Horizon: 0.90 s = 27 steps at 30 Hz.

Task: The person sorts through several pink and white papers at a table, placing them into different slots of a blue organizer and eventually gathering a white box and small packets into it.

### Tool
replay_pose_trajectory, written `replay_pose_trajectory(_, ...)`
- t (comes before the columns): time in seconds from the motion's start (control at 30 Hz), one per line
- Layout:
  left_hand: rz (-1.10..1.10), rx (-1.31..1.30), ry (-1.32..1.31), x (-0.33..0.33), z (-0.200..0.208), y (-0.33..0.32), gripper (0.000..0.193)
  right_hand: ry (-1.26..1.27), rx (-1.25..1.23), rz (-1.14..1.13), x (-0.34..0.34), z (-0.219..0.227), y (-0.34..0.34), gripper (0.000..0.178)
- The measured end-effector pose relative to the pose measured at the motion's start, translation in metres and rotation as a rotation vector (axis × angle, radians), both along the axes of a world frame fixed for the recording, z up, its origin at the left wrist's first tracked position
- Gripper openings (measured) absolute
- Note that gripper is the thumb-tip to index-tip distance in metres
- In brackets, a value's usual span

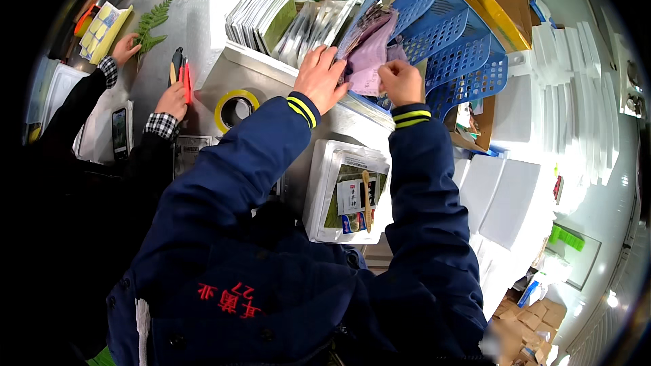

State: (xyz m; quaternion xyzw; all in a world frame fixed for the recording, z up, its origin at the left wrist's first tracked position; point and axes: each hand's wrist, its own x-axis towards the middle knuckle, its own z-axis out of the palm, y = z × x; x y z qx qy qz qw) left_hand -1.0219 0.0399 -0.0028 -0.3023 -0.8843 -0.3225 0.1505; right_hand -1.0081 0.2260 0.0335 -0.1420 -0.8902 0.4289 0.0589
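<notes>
My left hand (320,80) lies with its fingers stretched out at the near left rim of a blue perforated basket (444,41). Its fingertips reach the edge of a pink-purple packet (367,61), which looks like thin paper or cloth. On the packet's right side my right hand (401,83) is closed, the thumb and forefinger pinching its edge. Dark items, hard to make out, stick up behind the packet. Just left of the basket stands a white foam box (261,59) filled with upright flat sachets.
Below my hands sits a white tray (317,193) with small packets and a wooden toothbrush-like stick (367,196). Yellow tape (237,110) lies to the left. A co-worker's hands hold a green fern leaf (154,22) and red-handled scissors (187,81). White foam lids (522,190) stack at right.
</notes>
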Motion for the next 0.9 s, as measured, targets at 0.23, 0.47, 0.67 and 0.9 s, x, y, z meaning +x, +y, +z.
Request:
replay_pose_trajectory(0.23,-0.040,0.041,-0.041,0.002,-0.008,0.003,0.047,0.067,-0.359,0.071,0.024,0.020,0.015,0.014)
replay_pose_trajectory(0.47,-0.053,0.024,-0.049,0.003,-0.004,0.003,0.053,0.056,-0.358,0.032,0.026,0.022,0.019,0.015)
replay_pose_trajectory(0.67,-0.056,0.070,-0.073,0.002,-0.009,0.005,0.054,0.352,-0.127,0.033,0.032,0.030,0.012,0.013)
replay_pose_trajectory(0.9,-0.178,0.479,-0.370,0.012,0.019,0.005,0.045,0.249,-0.912,0.328,0.075,0.123,0.036,0.011)
